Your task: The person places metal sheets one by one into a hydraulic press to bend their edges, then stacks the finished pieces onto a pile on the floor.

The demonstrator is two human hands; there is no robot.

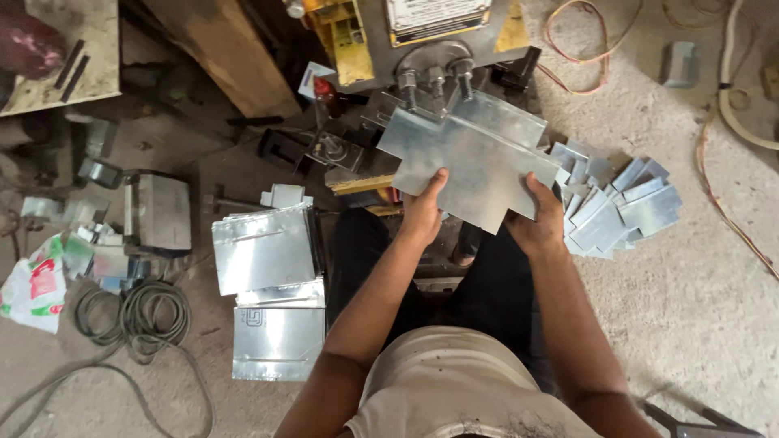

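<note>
The person sits on a dusty concrete floor [714, 324] and holds a flat, cross-shaped sheet of shiny grey metal [471, 158] with both hands. The left hand [423, 212] is closed on the near left edge of the sheet, with the thumb lying on top of it. The right hand [540, 221] is clamped on the near right edge in the same way, thumb on top and the other fingers hidden under the sheet. The sheet is a little tilted, and its far edge lies under the round grey head of a yellow and grey machine [422, 49], which stands at the far side of the floor, in front of the person.

To the right of the sheet, just beside the right hand, a heap of small cut pieces of the same grey metal [621, 207] lies on the floor. To the left of the person's black trouser legs there is a stack of larger rectangular metal sheets [264, 247], and a second stack of the same kind [278, 341] lies nearer to the person, touching the first.

Further to the left I see a grey metal box-like tool [158, 212], and near it a coil of dark cable [134, 312] and a white plastic bag with red and green print [36, 284]. Thin orange and red wires [580, 49] run over the floor at the far right, near a small grey block [680, 63].
</note>
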